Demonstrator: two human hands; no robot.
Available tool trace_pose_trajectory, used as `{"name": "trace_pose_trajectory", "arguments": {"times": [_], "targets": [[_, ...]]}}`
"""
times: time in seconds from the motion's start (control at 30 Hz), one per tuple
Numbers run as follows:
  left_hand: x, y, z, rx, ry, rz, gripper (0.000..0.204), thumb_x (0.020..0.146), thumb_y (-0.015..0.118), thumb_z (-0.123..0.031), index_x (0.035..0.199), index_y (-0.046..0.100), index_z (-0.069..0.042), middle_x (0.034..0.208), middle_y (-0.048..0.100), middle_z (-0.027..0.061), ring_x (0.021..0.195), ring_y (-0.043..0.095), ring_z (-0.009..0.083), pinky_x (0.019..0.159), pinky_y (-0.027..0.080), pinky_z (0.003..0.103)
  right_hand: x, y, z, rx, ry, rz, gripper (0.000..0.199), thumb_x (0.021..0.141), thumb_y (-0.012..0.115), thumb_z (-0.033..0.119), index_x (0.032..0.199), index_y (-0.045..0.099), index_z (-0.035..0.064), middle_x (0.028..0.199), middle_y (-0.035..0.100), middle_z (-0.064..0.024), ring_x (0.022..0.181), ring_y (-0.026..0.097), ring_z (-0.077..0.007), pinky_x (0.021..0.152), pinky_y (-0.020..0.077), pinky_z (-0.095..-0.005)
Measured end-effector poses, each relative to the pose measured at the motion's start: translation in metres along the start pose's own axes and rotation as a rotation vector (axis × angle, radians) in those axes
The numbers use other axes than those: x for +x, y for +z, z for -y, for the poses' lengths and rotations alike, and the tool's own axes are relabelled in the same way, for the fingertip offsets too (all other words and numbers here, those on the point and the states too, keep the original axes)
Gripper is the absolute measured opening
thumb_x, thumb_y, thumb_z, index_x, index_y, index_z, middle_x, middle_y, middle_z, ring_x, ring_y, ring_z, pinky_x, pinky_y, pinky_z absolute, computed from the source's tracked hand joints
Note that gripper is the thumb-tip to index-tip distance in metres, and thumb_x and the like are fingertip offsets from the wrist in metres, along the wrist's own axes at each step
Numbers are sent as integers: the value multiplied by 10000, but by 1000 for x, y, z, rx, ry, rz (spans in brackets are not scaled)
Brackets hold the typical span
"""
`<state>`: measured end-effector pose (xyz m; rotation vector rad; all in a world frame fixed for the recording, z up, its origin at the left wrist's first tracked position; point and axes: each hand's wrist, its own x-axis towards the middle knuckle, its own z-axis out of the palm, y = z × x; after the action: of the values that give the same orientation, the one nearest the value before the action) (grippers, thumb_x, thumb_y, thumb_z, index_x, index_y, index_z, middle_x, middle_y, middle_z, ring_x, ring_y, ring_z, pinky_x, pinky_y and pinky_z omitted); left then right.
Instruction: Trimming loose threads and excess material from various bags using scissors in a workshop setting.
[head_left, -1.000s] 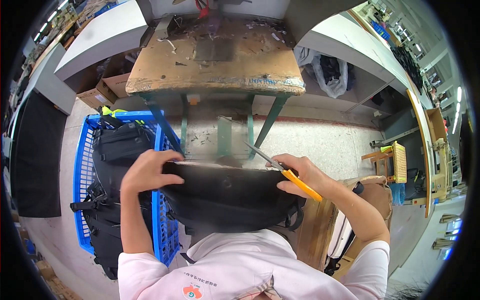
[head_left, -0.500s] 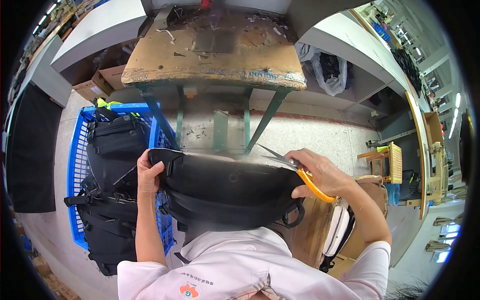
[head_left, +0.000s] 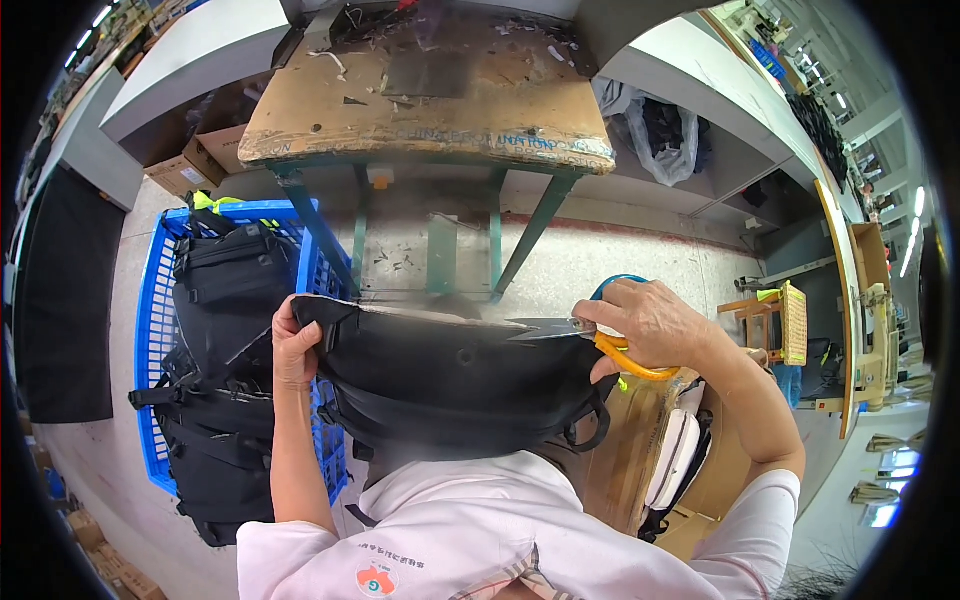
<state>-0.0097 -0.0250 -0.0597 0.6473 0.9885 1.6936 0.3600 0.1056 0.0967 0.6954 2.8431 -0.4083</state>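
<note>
A black fabric bag (head_left: 450,375) with straps and a buckle is stretched across my lap, its pale raw edge along the top. My left hand (head_left: 296,345) grips its upper left corner, thumb in front. In my right hand (head_left: 645,325) is a pair of scissors (head_left: 548,331) with one orange and one blue handle loop. Their blades point left and lie over the bag's top edge near its right end. The right thumb is close to the bag's right side; I cannot tell if it touches.
At my left stands a blue plastic crate (head_left: 153,340) with several black bags (head_left: 225,430). A worn wooden table (head_left: 430,120) with green legs is ahead, littered with scraps. Cardboard (head_left: 625,440) and white-edged pieces (head_left: 675,455) lie at lower right, with a wooden stool (head_left: 785,325) beyond.
My right hand and the scissors have turned and lifted slightly to the right. The blades now lie across the bag's edge, and the blue loop shows. My left hand keeps its grip.
</note>
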Motion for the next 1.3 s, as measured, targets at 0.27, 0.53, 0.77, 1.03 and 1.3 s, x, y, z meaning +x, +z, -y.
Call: {"name": "trace_pose_trajectory", "arguments": {"times": [0.27, 0.53, 0.77, 1.03, 1.3], "targets": [[-2, -4, 2, -14, -2, -28, 378, 614, 780, -135, 898, 554, -28, 817, 607, 36, 744, 586, 141, 719, 469, 261, 5, 2, -1, 12, -91, -29, 463, 720, 597, 523, 938, 513, 122, 605, 531, -59, 559, 557, -232, 494, 450, -316], [0, -12, 6, -21, 5, 25, 424, 639, 760, -124, 986, 529, -45, 852, 606, 32, 771, 606, 152, 724, 508, 281, 4, 3, -1, 88, -74, -43, 480, 715, 600, 532, 944, 506, 121, 595, 524, -64, 530, 555, -235, 483, 445, -323], [-3, -1, 1, -20, -8, -18, 393, 611, 782, -153, 906, 555, -26, 828, 610, 42, 755, 590, 142, 734, 475, 266, 14, -6, 13, -55, -59, -95, 587, 615, 633, 587, 985, 504, 150, 598, 464, -36, 592, 496, -223, 509, 387, -340], [-5, -3, -1, -31, -1, -17, 379, 619, 776, -140, 908, 562, -22, 832, 615, 46, 757, 592, 144, 734, 475, 266, 18, -10, 13, -38, -94, 17, 516, 715, 583, 563, 960, 513, 114, 587, 510, -66, 568, 549, -241, 495, 437, -335], [-8, -6, 1, -32, 16, -27, 374, 617, 771, -123, 911, 565, -20, 832, 612, 39, 767, 584, 144, 750, 463, 263, 17, -10, 18, -4, -39, -8, 486, 649, 643, 535, 897, 512, 139, 574, 460, -17, 560, 505, -204, 481, 393, -311]]}}
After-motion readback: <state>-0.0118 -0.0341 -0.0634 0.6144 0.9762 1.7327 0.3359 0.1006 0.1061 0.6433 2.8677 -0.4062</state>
